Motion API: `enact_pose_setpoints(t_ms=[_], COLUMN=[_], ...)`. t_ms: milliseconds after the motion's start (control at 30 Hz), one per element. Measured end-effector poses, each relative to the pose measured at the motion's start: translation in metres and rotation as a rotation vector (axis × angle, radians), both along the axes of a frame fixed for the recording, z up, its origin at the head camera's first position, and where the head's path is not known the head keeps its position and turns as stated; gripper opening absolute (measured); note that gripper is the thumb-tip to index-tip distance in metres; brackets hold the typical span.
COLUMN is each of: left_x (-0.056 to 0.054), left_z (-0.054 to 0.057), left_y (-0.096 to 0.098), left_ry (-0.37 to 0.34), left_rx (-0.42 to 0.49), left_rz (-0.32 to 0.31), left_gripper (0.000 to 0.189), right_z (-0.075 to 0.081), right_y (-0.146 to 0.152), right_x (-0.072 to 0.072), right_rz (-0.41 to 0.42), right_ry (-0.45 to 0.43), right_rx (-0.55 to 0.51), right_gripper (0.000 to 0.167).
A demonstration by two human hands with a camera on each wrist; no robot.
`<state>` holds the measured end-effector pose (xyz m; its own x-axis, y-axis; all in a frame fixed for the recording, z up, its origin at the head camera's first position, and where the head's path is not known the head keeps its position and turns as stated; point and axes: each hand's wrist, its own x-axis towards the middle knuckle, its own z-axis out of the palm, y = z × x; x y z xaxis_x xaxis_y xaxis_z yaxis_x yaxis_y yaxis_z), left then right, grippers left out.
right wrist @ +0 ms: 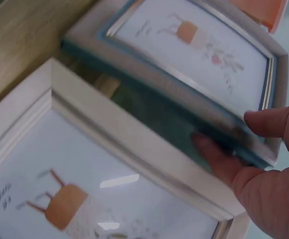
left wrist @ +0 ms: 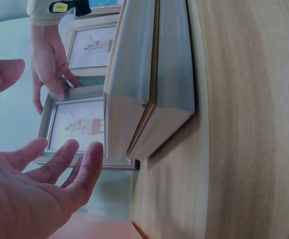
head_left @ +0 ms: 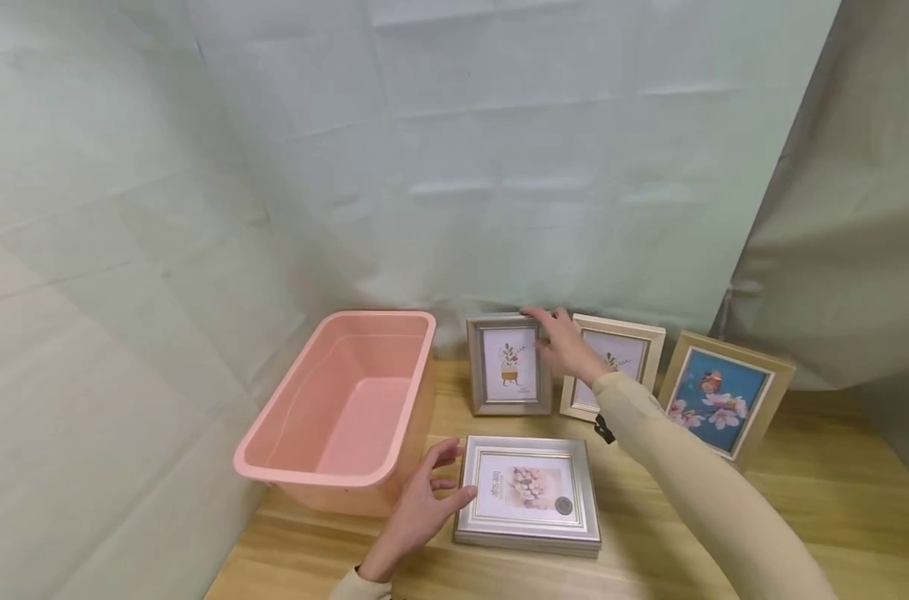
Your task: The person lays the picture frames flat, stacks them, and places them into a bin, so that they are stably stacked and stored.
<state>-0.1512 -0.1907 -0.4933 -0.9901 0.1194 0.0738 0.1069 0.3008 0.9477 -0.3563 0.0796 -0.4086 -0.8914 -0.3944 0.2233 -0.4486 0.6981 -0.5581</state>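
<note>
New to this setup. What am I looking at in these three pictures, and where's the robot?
There's no robot: these are a person's bare hands. The wide picture comes from a camera on the head, looking forward and down. The other two come from cameras worn on the left and right wrists, so they look tilted.

On the wooden table are a pink tub, a stack of two silver frames, and three standing picture frames: a grey frame, a cream frame and a tan frame with a blue flower picture.

The right hand pinches the grey frame near its top corner. The left hand is open beside the stack, holding nothing.
</note>
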Motion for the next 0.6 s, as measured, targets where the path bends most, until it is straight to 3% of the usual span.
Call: enact_pose_setpoints(t_ms=[267, 433, 600], left_x=[-0.002, -0.004, -0.005], left_z=[0.002, 0.002, 0.0], left_y=[-0.001, -0.003, -0.007], left_ry=[-0.003, 0.015, 0.095], left_rx=[-0.003, 0.001, -0.017], left_rz=[0.0, -0.017, -0.055], left_gripper=[0.075, 0.074, 0.072], right_z=[-0.002, -0.009, -0.012], right_y=[0.014, 0.019, 0.021], right_x=[0.004, 0.012, 0.027], right_rz=[0.095, 0.066, 0.007], right_ry=[0.039, 0.056, 0.108], right_rx=[-0.047, -0.132, -0.235], right_gripper=[0.056, 0.056, 0.054])
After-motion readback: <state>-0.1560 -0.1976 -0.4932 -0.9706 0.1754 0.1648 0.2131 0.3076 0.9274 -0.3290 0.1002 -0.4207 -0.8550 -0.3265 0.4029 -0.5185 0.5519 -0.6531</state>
